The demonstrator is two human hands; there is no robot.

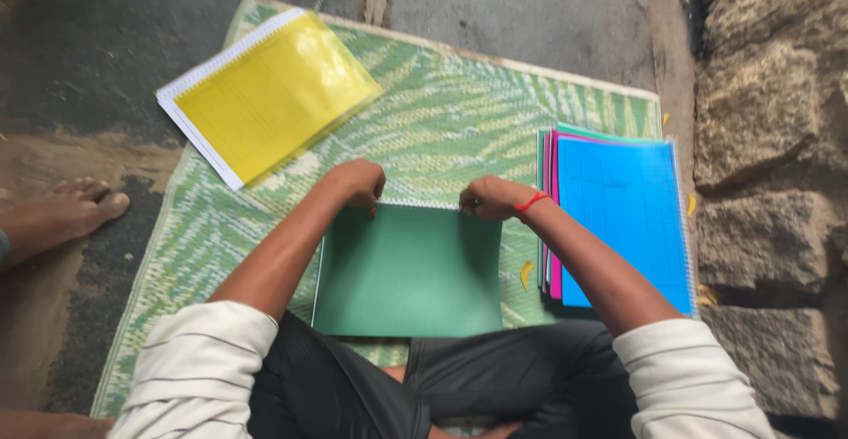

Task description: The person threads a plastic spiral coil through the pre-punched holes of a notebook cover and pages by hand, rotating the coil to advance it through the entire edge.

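Head view looks straight down on a person seated on a green and white woven mat (442,112) spread over a dark floor (79,41). At the far left a bare foot (62,214) of another person rests on the floor just beside the mat's edge. Further in, on the mat's upper left corner, lies a yellow spiral notebook (269,90), tilted, its white wire binding along the upper left side and its cover glossy.

In the middle, directly in front of the person's dark trousers (353,386), lies a green spiral notebook (408,271), closed and flat, with its wire binding along the far edge. The left hand (358,183) sits at the left end of that binding, fingers curled down onto it; its grip is closed to a loose fist over the wire, though whether it pinches the coil or only presses it cannot be told. The right hand (486,199) sits at the right end of the same binding, likewise curled shut over the edge, with a red thread (532,202) round the wrist. Both rolled white sleeves (199,359) show at the bottom.

To the right, near the right forearm, is a stack of notebooks (623,218): a blue cover on top, with pink and green edges peeping out on its left and far sides. Beyond the mat stands a rough stone wall (768,139).
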